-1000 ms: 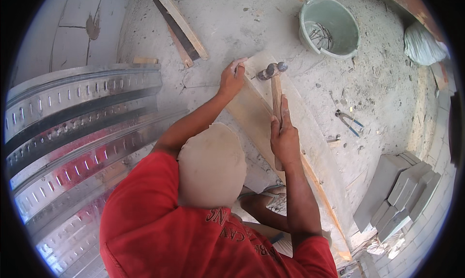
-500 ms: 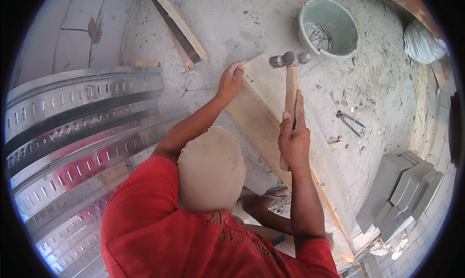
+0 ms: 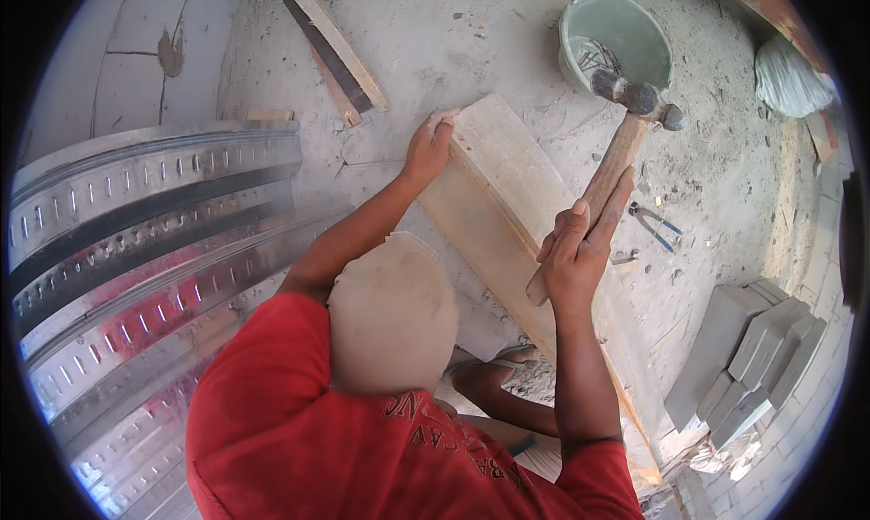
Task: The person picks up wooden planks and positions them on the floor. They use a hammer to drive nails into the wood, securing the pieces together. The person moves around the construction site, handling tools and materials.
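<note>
My right hand (image 3: 578, 259) is wrapped round the wooden handle of a ball-peen hammer (image 3: 614, 162). The hammer's dark metal head is raised above the floor and overlaps the bucket's lower rim in view. My left hand (image 3: 431, 144) grips the far upper end of a long wooden board (image 3: 494, 144), with its fingers over the edge. A second board (image 3: 471, 239) meets the first along a lengthwise edge. The pair slants from upper left to lower right, partly hidden behind my right hand and forearm. No nail shows clearly at the joint.
A green bucket (image 3: 634, 31) with loose nails stands at the far side. Pincers (image 3: 656, 226) with blue handles lie to the right. Grey blocks (image 3: 725, 357) are stacked at lower right, ribbed metal sheets (image 3: 154, 180) at left. Narrow wood strips (image 3: 340, 49) lie at upper left.
My right hand has lifted the hammer and swung it to the right, away from the boards and toward the bucket in view. My left hand keeps its hold on the board's end.
</note>
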Tool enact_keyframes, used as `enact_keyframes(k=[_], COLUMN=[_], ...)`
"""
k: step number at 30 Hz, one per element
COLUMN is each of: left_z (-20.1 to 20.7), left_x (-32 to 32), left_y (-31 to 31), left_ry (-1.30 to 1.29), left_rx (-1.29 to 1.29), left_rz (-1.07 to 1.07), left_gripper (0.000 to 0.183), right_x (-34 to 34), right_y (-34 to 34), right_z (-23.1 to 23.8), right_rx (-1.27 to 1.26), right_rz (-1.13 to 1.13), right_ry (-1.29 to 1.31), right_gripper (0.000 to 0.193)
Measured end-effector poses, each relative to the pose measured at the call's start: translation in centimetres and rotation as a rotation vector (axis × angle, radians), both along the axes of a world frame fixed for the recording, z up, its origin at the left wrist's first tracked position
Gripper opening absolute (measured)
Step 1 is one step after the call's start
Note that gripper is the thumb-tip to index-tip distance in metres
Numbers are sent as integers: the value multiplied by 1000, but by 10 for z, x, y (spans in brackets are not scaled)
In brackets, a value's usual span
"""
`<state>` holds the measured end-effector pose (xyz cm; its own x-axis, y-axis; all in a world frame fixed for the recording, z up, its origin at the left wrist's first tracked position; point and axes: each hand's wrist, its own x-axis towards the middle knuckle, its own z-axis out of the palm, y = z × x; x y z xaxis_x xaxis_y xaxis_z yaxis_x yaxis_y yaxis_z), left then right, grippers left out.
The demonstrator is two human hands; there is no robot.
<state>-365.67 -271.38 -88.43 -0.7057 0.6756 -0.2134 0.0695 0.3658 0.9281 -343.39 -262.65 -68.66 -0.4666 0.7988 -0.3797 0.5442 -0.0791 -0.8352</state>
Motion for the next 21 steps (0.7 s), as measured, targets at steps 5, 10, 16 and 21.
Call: enact_keyframes(k=[5, 10, 16, 21], left_z=[-18, -2, -14, -7], left_x=[-10, -4, -9, -2], left_y=[-5, -5, -12, -1], left_ry=[25, -102, -140, -131], left_rx=[28, 21, 50, 56], left_rz=[-7, -38, -5, -25], left_gripper=[40, 39, 41, 41], right_x=[-3, 3, 1, 10], right_y=[10, 10, 35, 26], right_z=[-36, -7, -16, -7], right_rx=[95, 211, -28, 26], right_rz=[614, 206, 679, 468], right_ry=[-370, -86, -330, -278], right_gripper=[68, 65, 66, 64])
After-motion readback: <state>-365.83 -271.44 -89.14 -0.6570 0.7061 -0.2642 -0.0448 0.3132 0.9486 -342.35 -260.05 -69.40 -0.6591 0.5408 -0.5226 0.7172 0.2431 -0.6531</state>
